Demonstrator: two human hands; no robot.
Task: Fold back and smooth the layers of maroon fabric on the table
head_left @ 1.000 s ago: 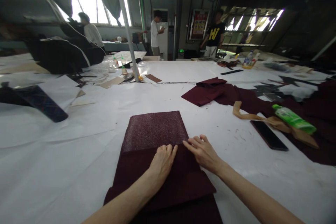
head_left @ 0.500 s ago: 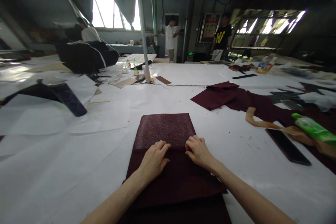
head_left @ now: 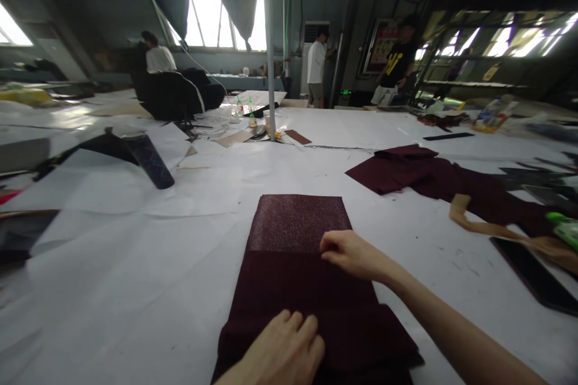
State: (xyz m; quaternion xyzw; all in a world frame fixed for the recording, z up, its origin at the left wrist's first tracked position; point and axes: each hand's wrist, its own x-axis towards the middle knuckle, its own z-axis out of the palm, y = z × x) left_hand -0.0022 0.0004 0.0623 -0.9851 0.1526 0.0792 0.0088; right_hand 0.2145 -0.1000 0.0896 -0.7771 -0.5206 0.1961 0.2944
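Observation:
In front of me lies a stack of maroon fabric (head_left: 300, 280) in folded layers. Its far end is a speckled, glittery panel (head_left: 298, 219), and plain dark cloth covers the nearer part. My right hand (head_left: 345, 252) is at the right side of the stack, beside the line where the two surfaces meet. Its fingers are curled together; whatever may be between them is hidden. Lower down, my left hand (head_left: 282, 349) rests on the loose near layer with its fingers bent into the cloth, the fingertips partly hidden.
More maroon cloth (head_left: 401, 168) lies crumpled to the right. Near it are a tan strip (head_left: 485, 227), a black phone (head_left: 533, 274) and a green bottle (head_left: 564, 227). A dark patterned roll (head_left: 151, 161) lies left, on white paper. A metal post (head_left: 270, 48) rises beyond; several people stand or sit farther back.
My left hand has drawn back toward me, with the near cloth layer bunched lower. My right hand stays near the panel's edge, fingers more curled. The view has turned left.

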